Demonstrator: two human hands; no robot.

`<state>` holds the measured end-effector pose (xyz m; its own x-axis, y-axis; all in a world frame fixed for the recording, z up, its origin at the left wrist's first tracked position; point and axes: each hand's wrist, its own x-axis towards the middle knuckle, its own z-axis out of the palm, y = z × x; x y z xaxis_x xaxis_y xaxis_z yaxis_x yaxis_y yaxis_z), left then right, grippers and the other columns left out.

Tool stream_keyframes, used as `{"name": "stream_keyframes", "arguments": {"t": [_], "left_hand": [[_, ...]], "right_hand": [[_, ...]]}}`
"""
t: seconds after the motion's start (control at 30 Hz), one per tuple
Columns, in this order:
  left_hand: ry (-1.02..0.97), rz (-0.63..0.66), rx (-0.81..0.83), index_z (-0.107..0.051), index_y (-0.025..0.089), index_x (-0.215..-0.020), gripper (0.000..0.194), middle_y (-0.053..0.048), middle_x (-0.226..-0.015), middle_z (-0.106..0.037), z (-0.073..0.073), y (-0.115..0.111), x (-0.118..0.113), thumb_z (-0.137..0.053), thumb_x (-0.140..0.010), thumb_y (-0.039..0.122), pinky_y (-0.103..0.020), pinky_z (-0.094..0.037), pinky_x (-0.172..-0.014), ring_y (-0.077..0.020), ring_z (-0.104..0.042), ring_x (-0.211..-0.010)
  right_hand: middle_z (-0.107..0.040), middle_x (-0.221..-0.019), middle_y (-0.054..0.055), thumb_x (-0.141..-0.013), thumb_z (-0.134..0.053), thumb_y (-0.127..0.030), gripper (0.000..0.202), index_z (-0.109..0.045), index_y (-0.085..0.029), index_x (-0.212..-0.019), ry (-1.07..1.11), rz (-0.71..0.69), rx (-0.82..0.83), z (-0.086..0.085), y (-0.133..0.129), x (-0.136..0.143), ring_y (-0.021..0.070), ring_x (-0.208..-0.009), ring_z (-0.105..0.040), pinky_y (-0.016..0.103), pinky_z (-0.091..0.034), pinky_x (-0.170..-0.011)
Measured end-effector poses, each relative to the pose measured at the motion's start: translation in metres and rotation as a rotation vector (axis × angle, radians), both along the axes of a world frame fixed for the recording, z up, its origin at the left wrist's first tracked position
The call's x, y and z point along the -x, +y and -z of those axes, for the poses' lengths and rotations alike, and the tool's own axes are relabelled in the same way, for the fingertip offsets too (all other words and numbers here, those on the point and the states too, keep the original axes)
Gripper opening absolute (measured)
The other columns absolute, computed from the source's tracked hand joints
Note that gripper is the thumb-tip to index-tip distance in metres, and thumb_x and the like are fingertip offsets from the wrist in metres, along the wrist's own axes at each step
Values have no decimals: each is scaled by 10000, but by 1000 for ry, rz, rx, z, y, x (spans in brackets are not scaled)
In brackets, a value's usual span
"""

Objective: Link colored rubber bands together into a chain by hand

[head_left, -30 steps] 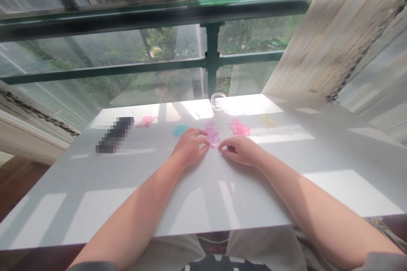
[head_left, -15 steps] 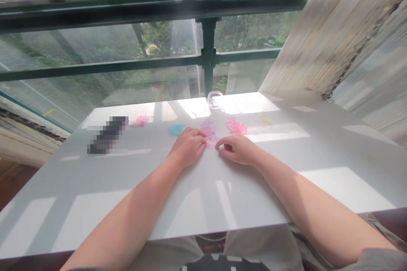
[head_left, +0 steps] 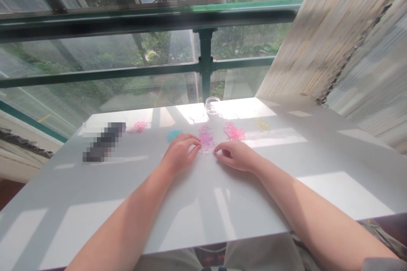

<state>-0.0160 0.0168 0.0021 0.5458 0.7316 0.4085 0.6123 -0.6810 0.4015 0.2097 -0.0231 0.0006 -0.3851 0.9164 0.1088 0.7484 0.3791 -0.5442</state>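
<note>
A pile of thin purple-pink loops [head_left: 207, 135], which look like small rubber bands, lies between my two hands on the white table [head_left: 190, 216]. At the pile's left edge my left hand [head_left: 182, 151] is bent, its thumb and forefinger tips pinched together. My right hand [head_left: 238, 155] rests on its side at the near right edge, fingers curled and the tips close together by the loops. Anything within either pinch is too small to make out. A blue pile [head_left: 174, 135] sits just beyond my left hand, and a bright pink pile [head_left: 234, 131] beyond my right.
Further right is a pale yellow pile [head_left: 262, 125]; a pink-red pile [head_left: 139, 126] lies to the left, beside a dark pixelated object [head_left: 104, 142]. At the table's far edge stands a clear round container [head_left: 213, 105]. Behind are a green window rail [head_left: 143, 21] and a curtain [head_left: 295, 42].
The whole view has tilted slightly upward. My left hand has drawn a little to the left, its thumb and forefinger now showing in a pinch. My right hand stays nearly in place.
</note>
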Motion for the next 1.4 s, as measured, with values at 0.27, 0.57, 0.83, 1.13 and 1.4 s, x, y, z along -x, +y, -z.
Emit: {"name": "stream_keyframes", "arguments": {"t": [0.27,0.57,0.83,1.13,1.4], "left_hand": [[13,8,34,-628,220,-809,187,-24,-939,-660,-3,-1,-1,-462,-865,285,-353,-428,-906,-192,-563,-947],[-47,124,-1,-605,207,-842,145,-42,-939,-646,-3,-3,-5,-475,-872,262,-345,-433,-881,-182,-564,-933],[-66,178,-24,-624,205,-831,144,-57,-917,-654,-4,-3,-7,-496,-864,263,-341,-449,-854,-179,-579,-902],[28,96,-15,-649,221,-850,147,-38,-979,-648,-3,0,2,-513,-841,277,-354,-429,-885,-192,-558,-932],[209,-4,2,-688,253,-768,155,-26,-1000,-643,0,4,11,-539,-793,286,-395,-438,-860,-234,-545,-965]], "right_hand": [[-560,-608,-30,-781,-560,-215,187,-641,-212,-949,51,13,14,0,0,-1,96,-542,-461,218,-341,-545],[-539,-621,-33,-771,-572,-209,154,-632,-188,-911,213,17,-60,8,4,8,82,-530,-439,205,-359,-536],[-552,-620,-19,-767,-590,-205,48,-630,-182,-779,265,18,-150,9,5,14,82,-529,-435,201,-353,-532],[-579,-670,-8,-733,-559,-108,111,-627,-187,-772,210,15,-205,8,7,11,90,-571,-464,197,-359,-554],[-585,-666,-4,-743,-544,-114,107,-619,-190,-746,109,93,-212,9,9,11,105,-596,-486,209,-350,-558]]}}
